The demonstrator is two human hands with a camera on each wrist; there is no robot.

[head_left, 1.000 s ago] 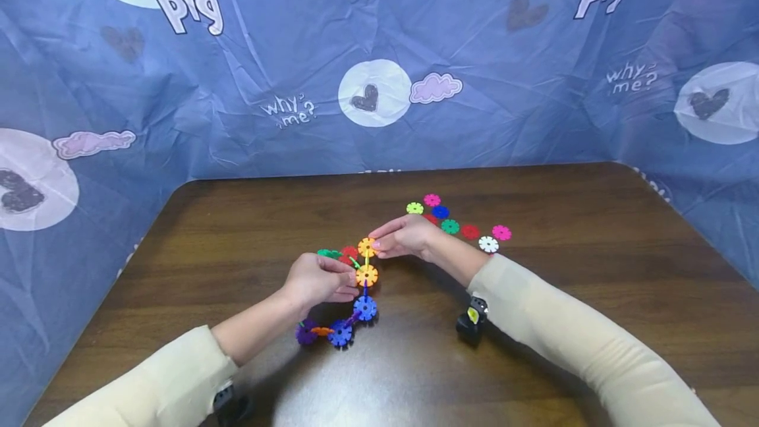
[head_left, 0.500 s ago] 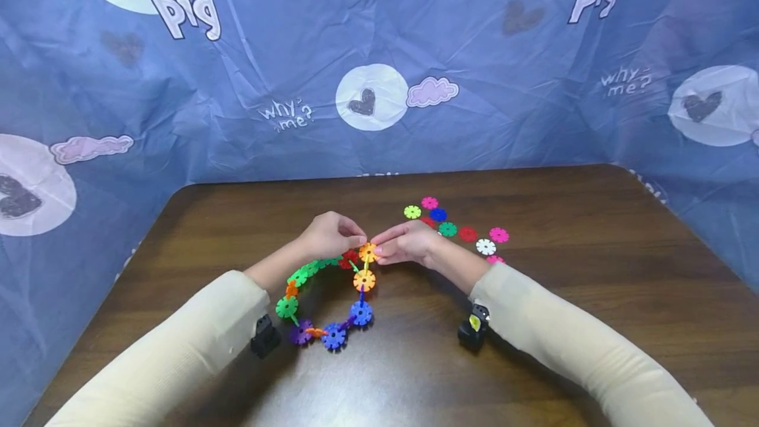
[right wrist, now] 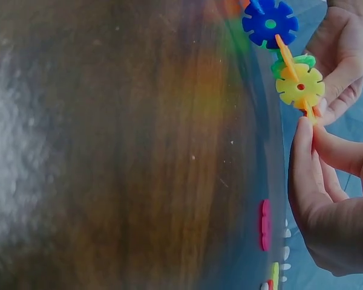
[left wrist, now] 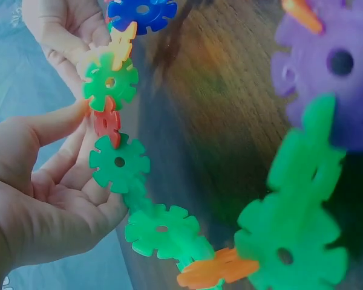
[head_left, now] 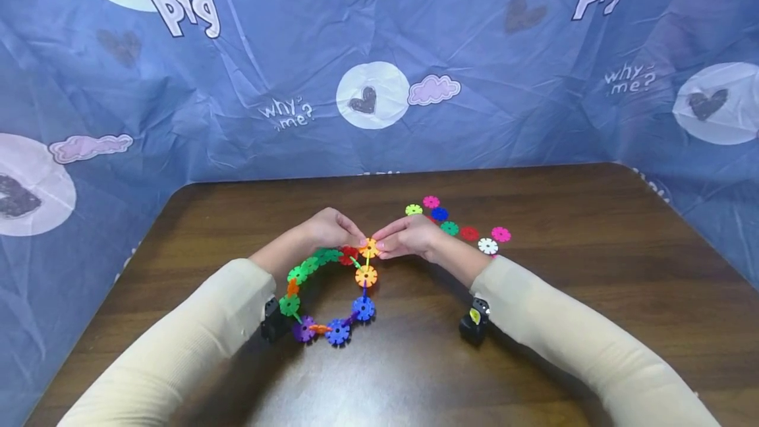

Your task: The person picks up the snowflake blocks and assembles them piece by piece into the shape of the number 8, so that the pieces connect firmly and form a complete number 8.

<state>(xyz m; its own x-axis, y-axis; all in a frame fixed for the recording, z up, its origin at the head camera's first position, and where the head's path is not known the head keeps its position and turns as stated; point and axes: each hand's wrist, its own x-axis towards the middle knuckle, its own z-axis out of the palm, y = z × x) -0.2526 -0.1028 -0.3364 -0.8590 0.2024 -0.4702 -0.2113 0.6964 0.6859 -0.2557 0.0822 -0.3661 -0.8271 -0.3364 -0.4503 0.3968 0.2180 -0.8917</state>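
Observation:
A ring of interlocking plastic snowflake discs (head_left: 338, 333), in green, orange, purple, blue and red, hangs or stands over the brown table. At its far right side my right hand (head_left: 411, 237) pinches an orange disc (head_left: 370, 248) between thumb and fingers. My left hand (head_left: 332, 228) reaches to the same spot from the left, its fingertips meeting that disc's left side. In the left wrist view, its thumb lies against the ring where a small red disc (left wrist: 107, 122) joins a green disc (left wrist: 111, 83). The exact contact of the left fingers is partly hidden.
Several loose discs lie on the table (head_left: 534, 321) behind and right of my right hand, among them a white disc (head_left: 488, 246), a pink disc (head_left: 501, 234) and a green disc (head_left: 449, 228). A blue printed cloth (head_left: 379, 31) hangs behind the table.
My left hand has moved away and up from the lower orange disc to the upper one, uncovering the ring's green left side. My right hand keeps its pinch in nearly the same place.

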